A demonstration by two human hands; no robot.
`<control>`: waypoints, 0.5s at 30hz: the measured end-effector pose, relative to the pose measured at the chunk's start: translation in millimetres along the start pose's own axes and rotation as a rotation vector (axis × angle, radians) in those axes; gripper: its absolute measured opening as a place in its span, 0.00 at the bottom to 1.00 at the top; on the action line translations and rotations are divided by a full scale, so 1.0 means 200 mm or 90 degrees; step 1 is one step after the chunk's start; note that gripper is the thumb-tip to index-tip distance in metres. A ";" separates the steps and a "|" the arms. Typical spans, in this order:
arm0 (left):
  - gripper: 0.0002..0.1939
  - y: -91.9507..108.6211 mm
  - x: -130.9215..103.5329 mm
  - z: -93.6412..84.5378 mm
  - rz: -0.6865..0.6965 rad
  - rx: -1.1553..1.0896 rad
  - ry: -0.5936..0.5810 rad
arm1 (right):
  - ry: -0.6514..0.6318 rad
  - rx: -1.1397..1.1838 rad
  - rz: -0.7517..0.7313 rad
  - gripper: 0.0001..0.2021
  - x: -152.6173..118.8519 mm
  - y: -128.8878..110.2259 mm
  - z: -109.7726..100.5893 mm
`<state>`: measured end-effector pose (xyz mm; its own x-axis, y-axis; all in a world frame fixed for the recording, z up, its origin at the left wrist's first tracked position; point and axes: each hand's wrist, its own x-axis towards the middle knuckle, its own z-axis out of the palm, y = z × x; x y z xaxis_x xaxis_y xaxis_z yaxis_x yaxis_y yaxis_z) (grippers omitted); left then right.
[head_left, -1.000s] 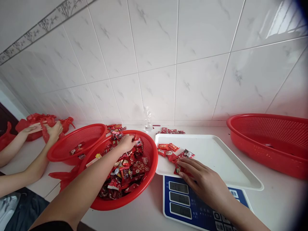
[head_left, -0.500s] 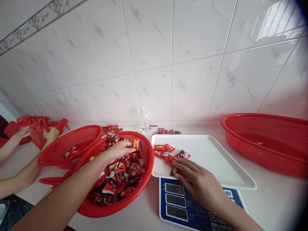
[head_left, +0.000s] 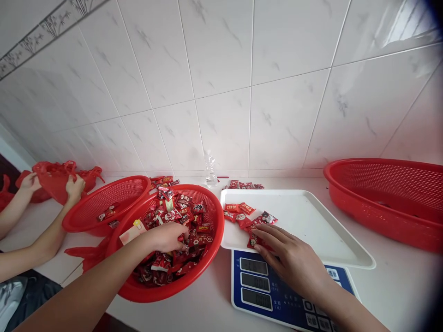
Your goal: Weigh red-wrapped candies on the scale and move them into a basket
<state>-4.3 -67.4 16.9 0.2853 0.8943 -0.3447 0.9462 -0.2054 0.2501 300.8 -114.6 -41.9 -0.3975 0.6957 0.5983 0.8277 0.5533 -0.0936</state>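
Observation:
My left hand reaches into a red plastic basket heaped with wrapped candies. Its fingers are closed, with a bit of red wrapper showing between thumb and fingertips. My right hand rests at the near edge of a white tray, fingers stretched out and touching several red-wrapped candies there. The fingertips partly cover the nearest candies. Beneath the tray sits a blue digital scale, its displays facing me.
A second red basket with few candies stands at left, a larger one at right. A clear bottle and more candies lie along the tiled wall. At far left, another person's hands hold a red bag.
My left hand has moved down and nearer in the basket, away from a red and yellow packet. My right hand stays on the candies. The other person's red bag has been raised and spread.

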 end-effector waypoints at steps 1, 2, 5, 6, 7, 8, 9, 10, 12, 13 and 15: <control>0.09 0.01 0.00 0.00 -0.008 0.005 -0.026 | 0.003 -0.002 -0.001 0.15 0.00 0.00 0.00; 0.08 0.02 0.00 -0.01 -0.016 0.009 -0.047 | 0.005 -0.004 -0.001 0.15 0.00 0.00 0.00; 0.06 0.02 0.02 -0.01 -0.020 -0.046 -0.052 | 0.004 -0.010 -0.002 0.15 0.00 0.00 0.01; 0.06 0.01 0.02 -0.01 -0.015 -0.075 -0.042 | 0.003 -0.010 -0.003 0.15 0.00 0.00 0.01; 0.05 0.01 0.03 -0.01 -0.006 -0.101 -0.025 | 0.003 -0.008 -0.002 0.15 0.00 0.00 0.01; 0.05 0.00 0.03 -0.01 0.006 -0.123 0.001 | 0.002 -0.006 -0.002 0.15 0.00 0.00 0.00; 0.04 -0.01 0.04 -0.01 0.017 -0.143 0.032 | 0.000 -0.004 0.000 0.15 0.00 0.00 0.00; 0.04 -0.02 0.05 -0.01 0.027 -0.162 0.067 | -0.001 -0.001 0.002 0.15 0.00 0.00 0.00; 0.05 -0.03 0.06 -0.03 0.038 -0.201 0.136 | -0.006 0.005 0.006 0.15 0.00 0.00 0.00; 0.05 -0.02 0.06 -0.05 0.043 -0.224 0.166 | -0.010 0.010 0.009 0.15 -0.01 0.00 0.00; 0.07 0.00 0.06 -0.08 0.056 -0.280 0.220 | -0.021 0.023 0.017 0.15 -0.01 0.00 0.01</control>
<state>-2.6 -50.8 27.3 0.2236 0.9747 -0.0072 0.7466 -0.1665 0.6441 301.1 -115.1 -43.8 -0.3878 0.7250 0.5692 0.8241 0.5494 -0.1383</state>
